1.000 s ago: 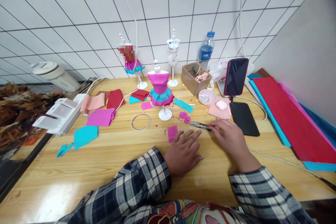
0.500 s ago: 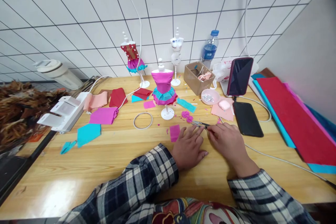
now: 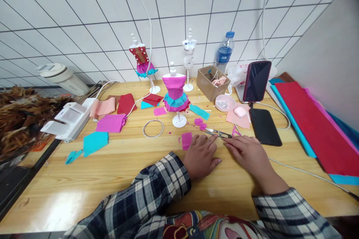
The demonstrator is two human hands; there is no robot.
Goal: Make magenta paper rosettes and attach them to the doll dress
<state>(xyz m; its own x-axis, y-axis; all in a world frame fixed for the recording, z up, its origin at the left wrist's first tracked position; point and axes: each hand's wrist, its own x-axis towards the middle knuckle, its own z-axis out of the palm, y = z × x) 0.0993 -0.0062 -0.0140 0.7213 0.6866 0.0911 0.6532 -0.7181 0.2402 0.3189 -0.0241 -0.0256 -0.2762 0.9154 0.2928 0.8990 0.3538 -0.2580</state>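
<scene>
My left hand (image 3: 201, 156) lies flat on the wooden table, fingers stretched out, one fingertip at the near edge of a pair of thread snips (image 3: 220, 133). The snips lie flat, silver blades pointing left and dark handles right. My right hand (image 3: 248, 154) rests on the table with loose, apart fingers, fingertips close beside the handle end; any contact is hard to tell. Two gathered magenta crepe-paper rosettes (image 3: 200, 123) sit by the blade tips. A magenta paper piece (image 3: 186, 140) lies just beyond my left hand. Farther back stands a small dress form (image 3: 175, 86) in magenta and turquoise.
Two more dress forms (image 3: 141, 58) stand near the tiled wall. A cardboard box (image 3: 209, 86), a pink bowl of beads (image 3: 225, 102), a water bottle (image 3: 224, 52) and a black phone (image 3: 265, 127) occupy the right side. A metal ring (image 3: 153, 128) and coloured paper (image 3: 95, 143) lie left.
My right hand has let go of the snips and shifted right and slightly nearer, leaving their handles in view. My left hand has barely moved.
</scene>
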